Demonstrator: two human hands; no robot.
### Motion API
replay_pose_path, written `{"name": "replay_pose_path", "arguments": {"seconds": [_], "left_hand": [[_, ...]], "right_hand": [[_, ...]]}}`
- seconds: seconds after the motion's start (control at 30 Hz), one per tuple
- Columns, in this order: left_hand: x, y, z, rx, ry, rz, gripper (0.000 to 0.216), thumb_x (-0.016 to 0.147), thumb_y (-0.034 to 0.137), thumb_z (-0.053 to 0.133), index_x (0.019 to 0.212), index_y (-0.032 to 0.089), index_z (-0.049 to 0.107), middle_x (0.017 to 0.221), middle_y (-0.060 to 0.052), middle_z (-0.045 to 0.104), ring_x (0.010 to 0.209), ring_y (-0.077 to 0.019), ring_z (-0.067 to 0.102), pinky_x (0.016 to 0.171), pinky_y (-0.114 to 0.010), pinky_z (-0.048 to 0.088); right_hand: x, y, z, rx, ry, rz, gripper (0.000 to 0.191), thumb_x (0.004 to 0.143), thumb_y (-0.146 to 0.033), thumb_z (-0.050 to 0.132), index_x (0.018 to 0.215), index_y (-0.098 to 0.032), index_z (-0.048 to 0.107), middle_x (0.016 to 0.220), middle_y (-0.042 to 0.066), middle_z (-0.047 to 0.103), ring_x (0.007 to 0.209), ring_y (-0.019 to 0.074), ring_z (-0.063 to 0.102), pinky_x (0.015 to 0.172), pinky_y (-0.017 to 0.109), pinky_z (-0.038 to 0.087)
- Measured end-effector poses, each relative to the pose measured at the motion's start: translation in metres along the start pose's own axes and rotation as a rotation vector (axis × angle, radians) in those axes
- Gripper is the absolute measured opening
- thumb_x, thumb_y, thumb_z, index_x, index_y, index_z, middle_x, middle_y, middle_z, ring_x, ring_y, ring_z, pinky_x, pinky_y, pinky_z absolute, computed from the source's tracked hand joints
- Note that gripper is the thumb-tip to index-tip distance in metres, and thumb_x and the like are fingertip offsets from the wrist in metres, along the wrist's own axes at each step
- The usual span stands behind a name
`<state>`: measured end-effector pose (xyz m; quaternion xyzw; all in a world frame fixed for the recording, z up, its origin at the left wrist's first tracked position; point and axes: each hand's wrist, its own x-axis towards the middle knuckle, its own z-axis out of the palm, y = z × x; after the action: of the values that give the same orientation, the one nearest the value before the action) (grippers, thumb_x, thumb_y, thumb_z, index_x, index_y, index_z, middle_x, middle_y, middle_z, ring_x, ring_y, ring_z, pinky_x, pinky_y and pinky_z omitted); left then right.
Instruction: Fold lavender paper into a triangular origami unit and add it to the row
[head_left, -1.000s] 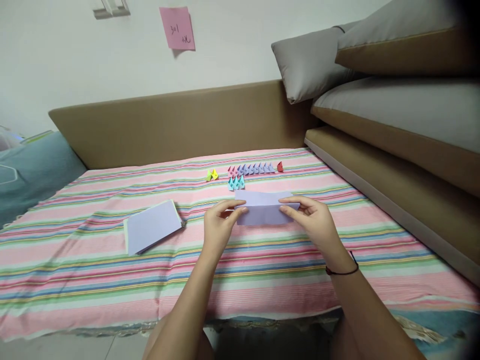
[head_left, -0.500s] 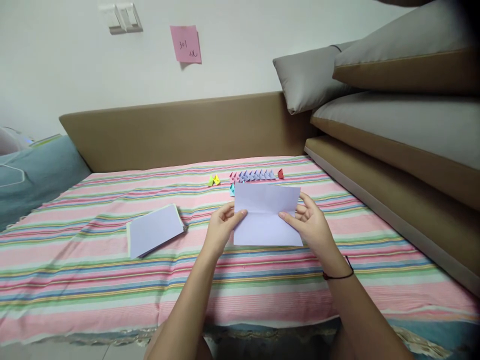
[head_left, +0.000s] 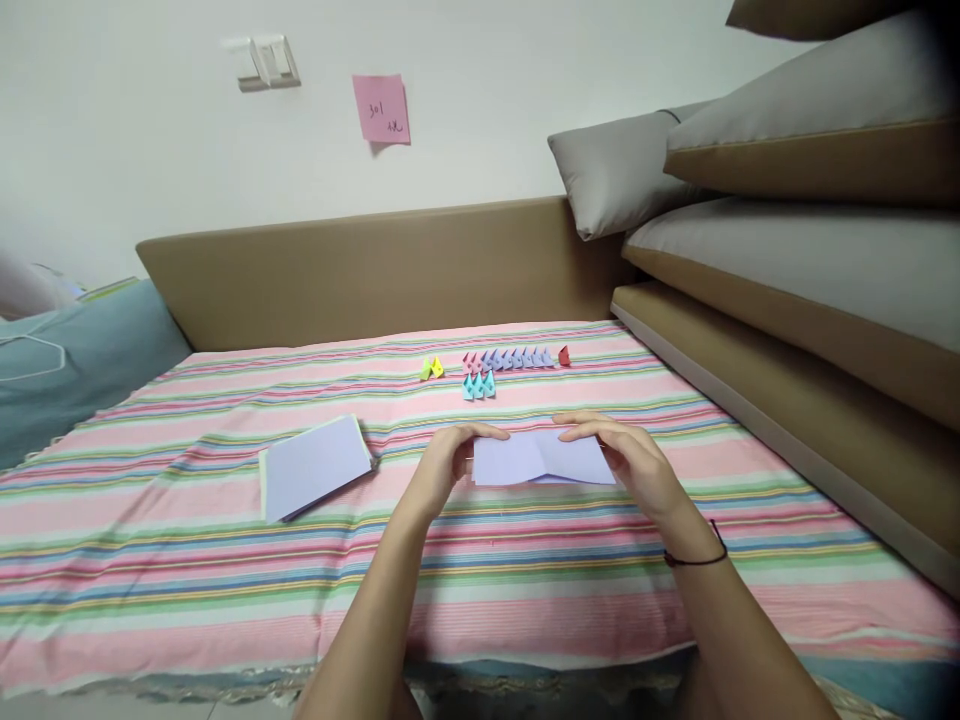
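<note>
A sheet of lavender paper (head_left: 510,460), folded over lengthwise, is held up between both hands above the striped cloth. A crease runs down its middle. My left hand (head_left: 448,460) pinches its left end, with the thumb along the top edge. At the right end my right hand (head_left: 637,455) grips the paper, thumb on the near face and fingers behind. Small folded paper pieces lie beyond the hands: a row of lavender ones (head_left: 517,359), three turquoise ones (head_left: 478,386), yellow ones (head_left: 432,368) and a red one (head_left: 564,356).
To the left lies a stack of paper sheets (head_left: 319,468), lavender on top. Striped cloth (head_left: 187,560) covers the seat. Grey and brown cushions (head_left: 810,260) are piled at the right; a brown backrest (head_left: 375,275) stands behind. A pink note (head_left: 381,108) sticks to the wall.
The paper was opened out with a crosswise crease; its upper half is now folded over, making a narrow strip. Both hands have shifted to its upper edge. The view has tilted slightly up.
</note>
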<state>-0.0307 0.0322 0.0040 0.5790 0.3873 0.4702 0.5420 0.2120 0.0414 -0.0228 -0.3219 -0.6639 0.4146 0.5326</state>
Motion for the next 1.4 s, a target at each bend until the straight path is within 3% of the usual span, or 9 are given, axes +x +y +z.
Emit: {"name": "replay_pose_path", "arguments": {"seconds": [0.1, 0.17, 0.27, 0.4, 0.57, 0.93, 1.13, 1.3, 1.4], "left_hand": [[0.002, -0.004, 0.004, 0.216, 0.064, 0.045, 0.022, 0.076, 0.033, 0.061, 0.088, 0.017, 0.071, 0.098, -0.008, 0.068, 0.083, -0.0192, 0.062, 0.067, -0.027, 0.047], [0.002, -0.005, 0.007, 0.35, 0.095, 0.144, 0.024, 0.068, 0.027, 0.071, 0.09, 0.018, 0.069, 0.1, -0.007, 0.069, 0.089, -0.0203, 0.063, 0.075, -0.029, 0.048], [0.002, -0.007, 0.011, 0.525, 0.107, 0.305, 0.022, 0.072, 0.023, 0.069, 0.093, 0.02, 0.068, 0.099, -0.006, 0.07, 0.094, -0.0207, 0.063, 0.083, -0.032, 0.048], [0.001, -0.008, 0.016, 0.789, 0.13, 0.497, 0.013, 0.079, 0.026, 0.064, 0.09, 0.022, 0.07, 0.089, -0.005, 0.072, 0.086, -0.02, 0.064, 0.08, -0.034, 0.047], [0.0, -0.009, 0.019, 0.931, 0.16, 0.623, 0.013, 0.084, 0.03, 0.06, 0.083, 0.023, 0.07, 0.078, -0.005, 0.071, 0.078, -0.0191, 0.062, 0.078, -0.035, 0.044], [-0.004, -0.005, 0.025, 1.05, 0.141, 0.637, 0.016, 0.088, 0.024, 0.052, 0.084, 0.023, 0.068, 0.078, -0.002, 0.071, 0.079, -0.0165, 0.062, 0.09, -0.037, 0.036], [-0.002, -0.003, 0.012, 1.078, 0.208, 0.589, 0.016, 0.084, 0.019, 0.054, 0.081, 0.024, 0.068, 0.079, -0.002, 0.073, 0.078, -0.0182, 0.062, 0.088, -0.038, 0.036], [0.0, -0.004, 0.007, 1.069, 0.229, 0.53, 0.016, 0.084, 0.017, 0.053, 0.081, 0.023, 0.067, 0.081, -0.002, 0.072, 0.079, -0.0185, 0.062, 0.082, -0.036, 0.037], [0.0, -0.006, 0.012, 1.069, 0.173, 0.542, 0.015, 0.085, 0.018, 0.052, 0.083, 0.022, 0.066, 0.083, -0.002, 0.072, 0.08, -0.0176, 0.062, 0.083, -0.036, 0.037]], "right_hand": [[0.002, 0.003, 0.008, -0.047, 0.072, 0.05, 0.016, 0.079, -0.036, 0.064, 0.083, -0.023, 0.072, 0.105, 0.008, 0.069, 0.104, 0.0255, 0.061, 0.093, 0.042, 0.044], [0.003, 0.005, 0.014, -0.073, 0.118, 0.057, 0.021, 0.071, -0.034, 0.073, 0.089, -0.022, 0.07, 0.1, 0.008, 0.07, 0.1, 0.0258, 0.062, 0.09, 0.042, 0.047], [0.003, 0.005, 0.023, -0.101, 0.15, 0.029, 0.023, 0.072, -0.032, 0.072, 0.092, -0.021, 0.068, 0.098, 0.007, 0.07, 0.098, 0.0249, 0.063, 0.088, 0.041, 0.049], [0.002, 0.0, 0.031, -0.206, 0.146, -0.042, 0.012, 0.078, -0.027, 0.066, 0.089, -0.022, 0.069, 0.093, 0.005, 0.07, 0.092, 0.0227, 0.064, 0.083, 0.038, 0.05], [0.0, -0.009, 0.037, -0.381, 0.122, -0.205, 0.006, 0.08, -0.026, 0.066, 0.085, -0.025, 0.069, 0.088, 0.004, 0.069, 0.086, 0.0217, 0.063, 0.078, 0.036, 0.05], [-0.001, -0.014, 0.046, -0.663, 0.044, -0.343, 0.011, 0.087, -0.02, 0.055, 0.083, -0.024, 0.064, 0.084, 0.002, 0.069, 0.083, 0.0201, 0.06, 0.078, 0.036, 0.042], [0.001, -0.01, 0.025, -0.763, 0.093, -0.324, 0.013, 0.085, -0.018, 0.053, 0.081, -0.023, 0.064, 0.082, 0.002, 0.067, 0.081, 0.0204, 0.06, 0.078, 0.036, 0.04], [0.001, -0.008, 0.012, -0.671, 0.238, -0.252, 0.01, 0.086, -0.021, 0.053, 0.084, -0.022, 0.063, 0.086, 0.005, 0.066, 0.086, 0.022, 0.06, 0.079, 0.035, 0.043], [0.002, -0.01, 0.02, -0.581, 0.108, -0.231, 0.012, 0.085, -0.025, 0.059, 0.095, -0.023, 0.063, 0.097, 0.005, 0.066, 0.093, 0.0221, 0.059, 0.082, 0.034, 0.044]]}}
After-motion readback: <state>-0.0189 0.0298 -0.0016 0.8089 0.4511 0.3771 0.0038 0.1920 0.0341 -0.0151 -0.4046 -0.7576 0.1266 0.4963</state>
